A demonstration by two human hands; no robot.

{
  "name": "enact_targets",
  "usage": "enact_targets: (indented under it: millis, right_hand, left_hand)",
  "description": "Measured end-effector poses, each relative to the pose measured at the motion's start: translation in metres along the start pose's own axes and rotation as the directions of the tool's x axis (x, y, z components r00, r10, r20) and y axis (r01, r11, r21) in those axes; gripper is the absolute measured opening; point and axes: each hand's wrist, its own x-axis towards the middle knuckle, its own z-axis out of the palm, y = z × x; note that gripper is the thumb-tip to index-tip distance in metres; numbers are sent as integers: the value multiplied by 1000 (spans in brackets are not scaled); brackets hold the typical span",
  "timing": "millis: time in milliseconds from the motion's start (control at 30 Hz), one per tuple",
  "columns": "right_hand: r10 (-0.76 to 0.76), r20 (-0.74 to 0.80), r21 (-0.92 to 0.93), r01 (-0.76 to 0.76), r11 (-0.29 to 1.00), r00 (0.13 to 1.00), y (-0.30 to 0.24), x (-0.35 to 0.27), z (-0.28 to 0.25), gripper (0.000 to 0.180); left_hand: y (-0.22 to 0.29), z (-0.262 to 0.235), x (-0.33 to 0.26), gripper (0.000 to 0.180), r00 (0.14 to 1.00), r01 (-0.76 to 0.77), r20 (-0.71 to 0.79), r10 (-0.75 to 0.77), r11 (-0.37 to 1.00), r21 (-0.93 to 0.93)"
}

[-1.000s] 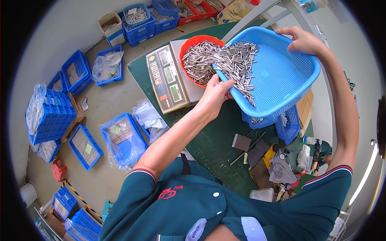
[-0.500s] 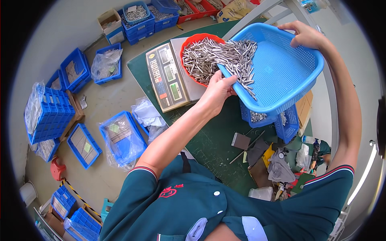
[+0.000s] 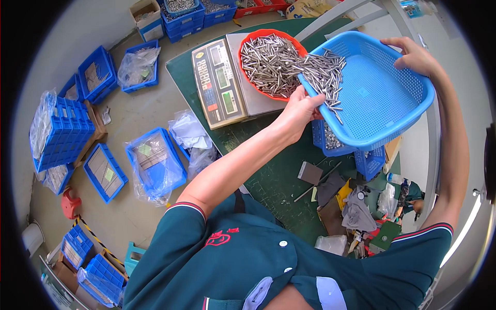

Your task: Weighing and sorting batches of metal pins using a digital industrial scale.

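A light-blue perforated plastic basket (image 3: 382, 98) is held up and tilted between my hands. My left hand (image 3: 302, 109) grips its near left rim, and my right hand (image 3: 411, 54) clasps the rim at the far right. Silvery metal pins (image 3: 326, 77) are heaped at the basket's left corner and spill over its edge. Beneath that corner, a red round bowl (image 3: 266, 34) is filled with the same kind of pins. The bowl rests on the plate of a counting scale (image 3: 220, 85) with several small displays and a keypad.
On the green table (image 3: 268, 170), blue bins (image 3: 369, 163) with small metal parts stand below the basket. A grey cloth (image 3: 359, 212) and clutter lie nearer me. A grey metal frame (image 3: 408, 26) rises at the right. Stacked blue crates (image 3: 67, 132) and trays occupy the floor at left.
The basket and both hands appear shifted slightly right. The pile in the basket looks smaller, and the bowl looks fuller. The whole view has also shifted a little.
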Motion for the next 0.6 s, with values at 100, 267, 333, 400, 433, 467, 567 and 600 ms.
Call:
enact_targets:
  millis: [100,267,333,400,433,467,567,600]
  right_hand:
    - [7,29,53,-8,999,1000,5,-2,0,73]
    - [-7,-34,10,7,1000,999,10,-2,2,73]
    - [-4,-36,28,5,1000,999,7,-2,1,73]
    - [-2,-41,45,3,999,999,0,-1,0,73]
    - [19,-18,59,-18,998,1000,-2,0,-2,73]
    - [37,5,73,-38,997,999,-4,0,-4,74]
    - [22,-19,32,-22,999,1000,-6,-10,-7,74]
    - [7,-8,46,-6,999,1000,0,-8,-7,72]
  left_hand:
    - [0,4,-2,20,1000,-4,8,4,1000,-6]
    - [-4,2,2,20,1000,4,2,-4,1000,-4]
    - [-5,1,3,21,1000,-4,-4,4,1000,-10]
    - [-3,0,2,21,1000,-12,-10,12,1000,-5]
    - [-2,0,3,21,1000,-15,-6,15,1000,-2]
    - [-2,-1,3,21,1000,-22,-3,22,1000,6]
    - [-2,1,6,28,996,-86,11,86,996,-17]
    - [-2,2,5,28,995,-102,20,102,995,-13]
